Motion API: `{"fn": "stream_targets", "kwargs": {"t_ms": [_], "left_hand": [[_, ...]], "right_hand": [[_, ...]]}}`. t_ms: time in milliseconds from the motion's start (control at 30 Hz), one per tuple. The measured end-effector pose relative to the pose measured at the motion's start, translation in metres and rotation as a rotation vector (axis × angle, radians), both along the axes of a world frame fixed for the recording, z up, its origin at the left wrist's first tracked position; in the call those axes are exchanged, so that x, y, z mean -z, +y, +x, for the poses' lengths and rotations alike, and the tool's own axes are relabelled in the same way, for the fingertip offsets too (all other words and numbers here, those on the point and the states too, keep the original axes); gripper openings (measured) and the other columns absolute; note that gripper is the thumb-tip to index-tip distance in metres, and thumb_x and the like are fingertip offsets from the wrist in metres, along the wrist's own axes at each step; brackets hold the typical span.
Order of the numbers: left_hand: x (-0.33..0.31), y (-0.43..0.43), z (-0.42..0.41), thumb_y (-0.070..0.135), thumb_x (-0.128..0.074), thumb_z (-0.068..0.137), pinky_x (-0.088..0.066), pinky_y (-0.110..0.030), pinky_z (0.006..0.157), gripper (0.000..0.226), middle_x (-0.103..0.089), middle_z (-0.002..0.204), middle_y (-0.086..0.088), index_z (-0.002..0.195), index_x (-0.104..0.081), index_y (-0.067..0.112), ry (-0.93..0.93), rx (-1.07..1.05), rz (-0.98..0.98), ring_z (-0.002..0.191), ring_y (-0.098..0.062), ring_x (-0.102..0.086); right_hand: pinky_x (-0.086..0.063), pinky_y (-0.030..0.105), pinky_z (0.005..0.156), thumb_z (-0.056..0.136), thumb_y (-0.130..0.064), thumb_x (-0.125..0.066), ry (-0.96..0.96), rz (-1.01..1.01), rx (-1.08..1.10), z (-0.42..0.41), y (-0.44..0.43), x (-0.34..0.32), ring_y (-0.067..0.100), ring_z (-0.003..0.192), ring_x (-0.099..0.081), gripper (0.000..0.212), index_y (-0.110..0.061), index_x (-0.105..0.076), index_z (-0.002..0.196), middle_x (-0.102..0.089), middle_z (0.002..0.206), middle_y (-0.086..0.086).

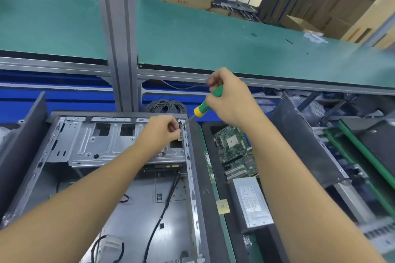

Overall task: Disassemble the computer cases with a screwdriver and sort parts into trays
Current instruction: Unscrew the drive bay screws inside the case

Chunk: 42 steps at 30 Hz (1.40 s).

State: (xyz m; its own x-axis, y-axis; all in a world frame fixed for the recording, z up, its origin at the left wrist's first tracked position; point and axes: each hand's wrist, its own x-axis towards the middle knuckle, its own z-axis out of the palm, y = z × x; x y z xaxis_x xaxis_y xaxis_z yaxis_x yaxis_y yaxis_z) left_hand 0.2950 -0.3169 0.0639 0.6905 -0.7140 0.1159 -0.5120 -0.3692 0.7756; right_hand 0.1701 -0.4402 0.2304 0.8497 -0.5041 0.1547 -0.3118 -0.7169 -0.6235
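An open grey computer case (pixel 64 147) lies in front of me, its metal drive cage (pixel 102 143) across the far end. My right hand (pixel 230 98) grips a green and yellow screwdriver (pixel 208 102), whose tip points down-left at the cage's far right corner. My left hand (pixel 162 132) sits over that same corner, fingers curled and pinching at a small spot by the screwdriver tip; what it pinches is too small to see. Black cables (pixel 164 203) run along the case floor.
A black tray (pixel 215 177) to the right of the case holds a green motherboard (pixel 233 151), a silver power supply (pixel 252 203) and a small CPU chip (pixel 223 206). Further right lie case panels (pixel 307 147). A coil of grey cable (pixel 166 105) sits behind the case. A green conveyor belt (pixel 213 36) runs beyond.
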Motion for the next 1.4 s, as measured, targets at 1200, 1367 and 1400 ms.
{"fn": "stream_targets", "kwargs": {"t_ms": [1200,1367,1400], "left_hand": [[-0.061,-0.052,-0.136,0.013,-0.049,0.092,-0.046,-0.019,0.043,0.027,-0.073,0.066,0.007,0.081,-0.07,0.024,0.156,0.324,0.225,0.054,-0.011,-0.069],[-0.053,0.009,-0.051,0.014,-0.056,0.093,-0.049,-0.024,0.067,0.021,-0.071,0.09,0.01,0.088,-0.07,0.03,0.027,0.046,0.252,0.077,-0.013,-0.066],[-0.049,0.02,-0.038,0.012,-0.056,0.094,-0.049,-0.024,0.07,0.021,-0.071,0.095,0.008,0.093,-0.071,0.028,0.021,-0.012,0.234,0.082,-0.016,-0.066]], "right_hand": [[-0.044,0.012,0.051,0.093,-0.036,-0.068,-0.503,0.162,0.462,-0.161,-0.04,0.023,0.017,0.065,-0.07,0.018,-0.021,-0.058,0.097,-0.065,0.084,0.004],[-0.046,0.016,0.051,0.099,-0.036,-0.06,-0.378,0.193,0.247,-0.083,0.0,0.033,0.005,0.058,-0.066,0.018,-0.021,-0.049,0.101,-0.064,0.069,-0.008],[-0.047,0.018,0.052,0.1,-0.035,-0.058,-0.355,0.194,0.209,-0.069,0.008,0.036,0.005,0.059,-0.066,0.017,-0.023,-0.047,0.1,-0.066,0.068,-0.013]]}}
